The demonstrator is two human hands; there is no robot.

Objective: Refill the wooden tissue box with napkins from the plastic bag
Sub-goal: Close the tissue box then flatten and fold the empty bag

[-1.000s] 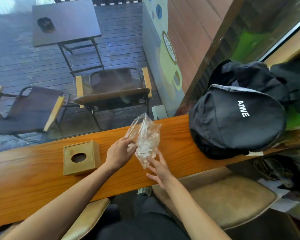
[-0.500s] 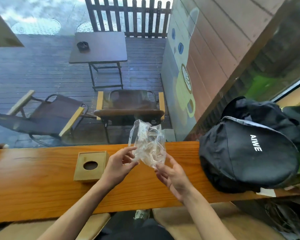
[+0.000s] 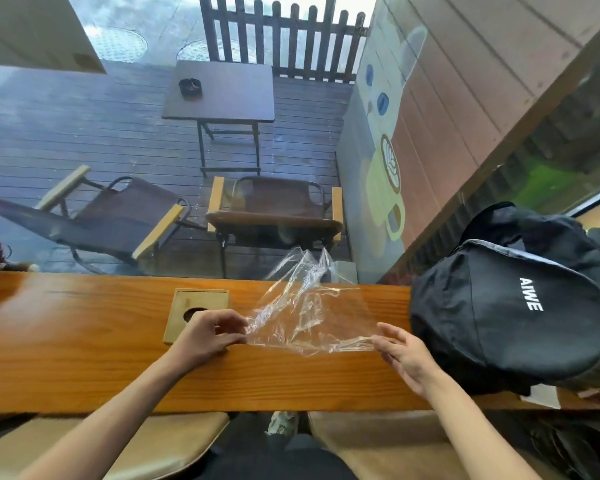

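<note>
Head view: my left hand point(image 3: 208, 336) and right hand point(image 3: 404, 353) pinch the plastic bag point(image 3: 312, 317) stretched over the counter's point(image 3: 84, 358) middle (napkins unseen); next, reach inside.

Our forearms are bare from wrist to elbow, with no sleeve, watch, bracelet or ring on either; our left hand point(image 3: 207, 336) and right hand point(image 3: 404, 355) wear no gloves, and the fingernails look short and unpainted. Below the arms we wear dark trousers point(image 3: 278, 459), and a light-coloured shoe point(image 3: 282, 422) shows between our knees
</note>
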